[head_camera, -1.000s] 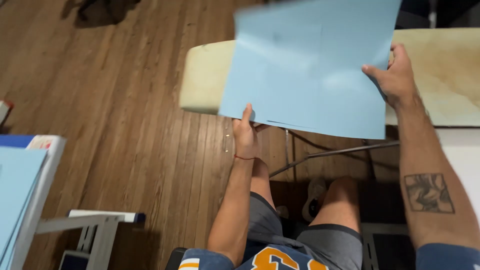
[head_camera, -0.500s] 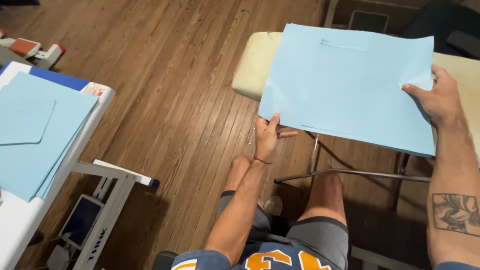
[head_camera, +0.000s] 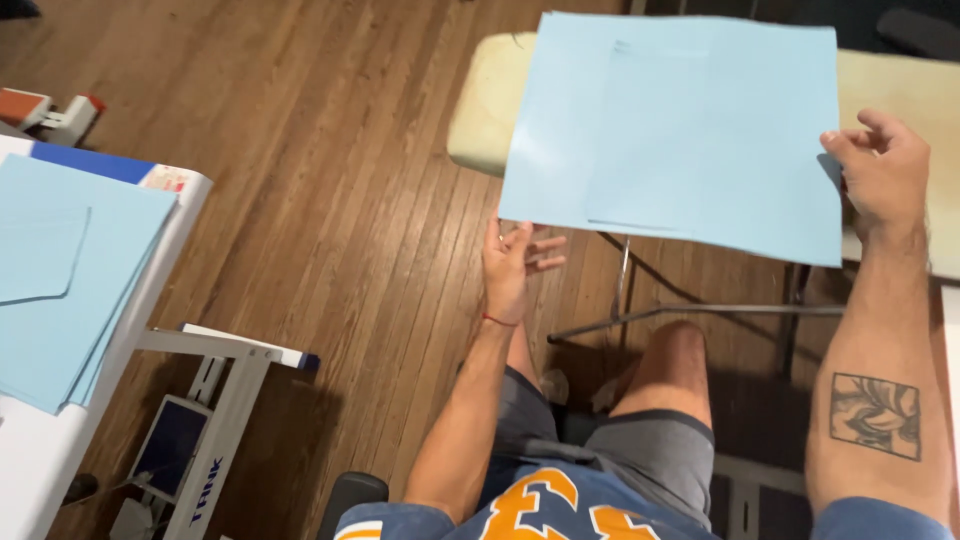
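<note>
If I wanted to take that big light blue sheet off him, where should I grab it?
Probably the far top edge of the light blue sheet, reaching in from beyond the padded board. It lies flat and thin, and its near corners are taken: left hand under one, right hand pinching the other.

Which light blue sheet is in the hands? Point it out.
The big light blue sheet over the cream padded board, held by left hand and right hand. The stacked blue sheets lie untouched on the white table.

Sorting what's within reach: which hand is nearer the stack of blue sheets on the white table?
Left. The left hand holds the big blue sheet nearest the stack; the right hand grips its far edge.
</note>
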